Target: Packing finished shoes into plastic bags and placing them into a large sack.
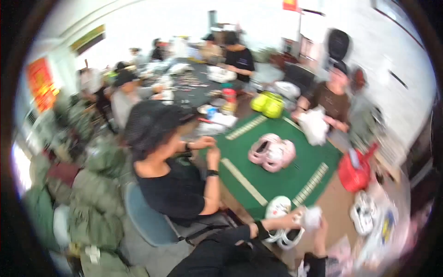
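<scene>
At left, a co-worker in black (170,189) was seated beside the green table mat (240,173), on which a pair of pink clogs (281,151) had been set. Nearer, a pair of white clogs (278,206) was partly covered by the left wrist and hand (291,220), the toe of one pointed toward the mat. Just right of them, a white crumpled wad (313,218), roughly round and without a clear long axis, was held up between the hands: its left edge was gripped by the left fingers, while its right edge was met by the right hand (320,231), whose grip could not be told through the blur. The white clogs were lain nearest the left hand. Farther right, a red bag (353,173) was seen.
</scene>
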Demonstrator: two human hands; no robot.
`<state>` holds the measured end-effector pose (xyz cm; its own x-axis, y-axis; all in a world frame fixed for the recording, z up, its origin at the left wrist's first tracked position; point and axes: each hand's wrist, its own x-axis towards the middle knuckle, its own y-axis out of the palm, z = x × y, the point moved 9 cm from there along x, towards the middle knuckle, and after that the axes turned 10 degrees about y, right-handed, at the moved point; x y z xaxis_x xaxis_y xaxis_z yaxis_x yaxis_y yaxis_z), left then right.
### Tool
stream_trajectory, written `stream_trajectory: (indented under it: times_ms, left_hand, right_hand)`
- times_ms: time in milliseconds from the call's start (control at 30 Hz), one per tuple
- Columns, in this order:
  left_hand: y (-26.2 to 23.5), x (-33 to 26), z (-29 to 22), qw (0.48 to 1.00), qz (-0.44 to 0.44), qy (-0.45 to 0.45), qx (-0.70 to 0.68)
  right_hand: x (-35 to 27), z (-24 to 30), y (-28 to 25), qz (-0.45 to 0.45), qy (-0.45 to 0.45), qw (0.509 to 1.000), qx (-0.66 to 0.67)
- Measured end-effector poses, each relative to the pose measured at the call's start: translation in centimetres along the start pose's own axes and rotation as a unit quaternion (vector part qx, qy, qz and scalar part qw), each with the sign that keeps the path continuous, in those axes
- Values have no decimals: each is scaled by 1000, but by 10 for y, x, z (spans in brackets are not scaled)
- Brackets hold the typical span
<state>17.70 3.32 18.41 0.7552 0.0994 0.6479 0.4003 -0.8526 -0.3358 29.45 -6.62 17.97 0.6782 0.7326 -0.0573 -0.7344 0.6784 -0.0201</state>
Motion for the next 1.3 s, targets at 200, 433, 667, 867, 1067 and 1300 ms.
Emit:
stream_trajectory:
  times_ms: [200, 433, 667, 867, 1067, 1300]
  left_hand:
    - [-52, 5, 15, 932, -171, -278, -160]
    - [-83, 4, 12, 837, -307, -294, -346]
    - [-69, 22, 0, 763, -367, -272, -456]
    - [-66, 16, 9, 792, -278, -346, -420]
    - [-46, 47, -25, 838, -263, -252, -407]
    - [-1, 21, -24, 973, 31, -230, -19]
  right_hand:
    - [-1, 79, 36, -110, 4, 982, -152]
    - [-19, 49, -26, -163, 104, 970, 145]
    - [-31, 54, -28, -148, 96, 914, 364]
    - [-41, 58, -59, -296, 169, 933, 113]
    - [-24, 41, -36, -110, 175, 820, 534]
    - [-25, 62, 14, 44, -37, 998, 37]
